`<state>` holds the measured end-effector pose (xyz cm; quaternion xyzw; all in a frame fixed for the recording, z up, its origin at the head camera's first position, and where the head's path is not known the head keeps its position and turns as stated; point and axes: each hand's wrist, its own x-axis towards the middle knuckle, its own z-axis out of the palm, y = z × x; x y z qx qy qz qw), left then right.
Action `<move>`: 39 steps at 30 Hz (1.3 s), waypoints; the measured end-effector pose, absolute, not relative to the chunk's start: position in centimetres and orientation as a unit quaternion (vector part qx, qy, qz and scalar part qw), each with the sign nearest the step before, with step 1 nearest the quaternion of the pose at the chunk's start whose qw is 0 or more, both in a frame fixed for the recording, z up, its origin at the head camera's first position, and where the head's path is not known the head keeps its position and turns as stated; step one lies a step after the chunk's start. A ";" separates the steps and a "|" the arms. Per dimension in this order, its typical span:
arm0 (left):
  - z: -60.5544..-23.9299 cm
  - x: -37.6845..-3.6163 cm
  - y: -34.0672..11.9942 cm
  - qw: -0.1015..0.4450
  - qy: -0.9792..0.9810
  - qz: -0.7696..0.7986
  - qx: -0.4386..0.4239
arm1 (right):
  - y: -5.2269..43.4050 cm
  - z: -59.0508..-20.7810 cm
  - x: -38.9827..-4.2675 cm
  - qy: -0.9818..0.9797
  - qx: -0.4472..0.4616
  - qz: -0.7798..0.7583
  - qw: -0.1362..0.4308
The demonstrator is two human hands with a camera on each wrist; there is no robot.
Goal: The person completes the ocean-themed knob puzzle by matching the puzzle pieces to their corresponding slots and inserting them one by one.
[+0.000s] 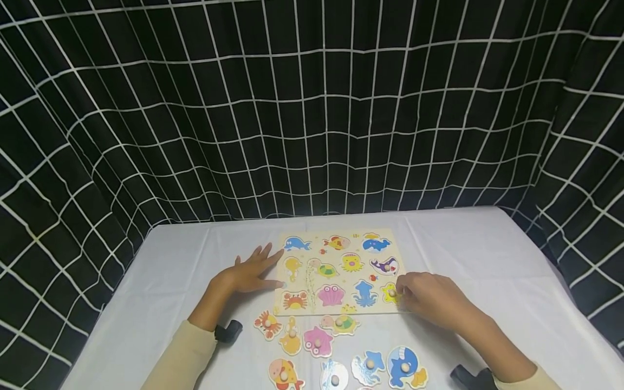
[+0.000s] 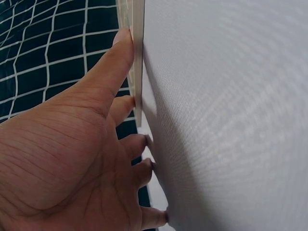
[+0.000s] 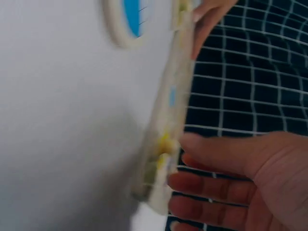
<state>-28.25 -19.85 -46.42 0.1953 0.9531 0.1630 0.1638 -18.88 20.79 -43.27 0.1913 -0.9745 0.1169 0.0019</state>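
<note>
A wooden sea-animal puzzle board [image 1: 348, 287] lies flat on the table. My left hand [image 1: 251, 273] spreads its fingers at the board's left side; in the left wrist view the thumb [image 2: 122, 53] touches the board's edge and other fingertips rest on the cloth. At the lower right corner, my right hand [image 1: 434, 298] is beside the yellow starfish piece [image 1: 387, 290], which sits at its place on the board. In the blurred right wrist view, thumb and fingers [image 3: 187, 183] are apart near that starfish. The purple whale piece [image 1: 381, 265] with a knob sits just above.
Loose knobbed pieces lie in front of the board: a crab [image 1: 267, 325], a seahorse [image 1: 291, 344], a pink shell [image 1: 317, 342], a turtle [image 1: 348, 324], a fish [image 1: 283, 371], a squid [image 1: 365, 368] and a blue whale [image 1: 403, 357]. A black grid-patterned curtain [image 1: 336, 119] hangs behind the white-covered table.
</note>
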 end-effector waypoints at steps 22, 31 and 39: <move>-46.1 -28.1 -19.9 0.162 0.953 0.167 0.196 | 20.0 -41.8 -15.9 -0.884 0.299 0.252 -0.258; -46.3 -28.1 -19.8 0.162 0.951 0.171 0.199 | 19.2 -42.3 -14.5 -0.884 0.309 0.222 -0.273; -46.0 -28.0 -19.8 0.162 0.951 0.171 0.199 | 19.1 -42.0 -14.4 -0.898 0.311 0.183 -0.250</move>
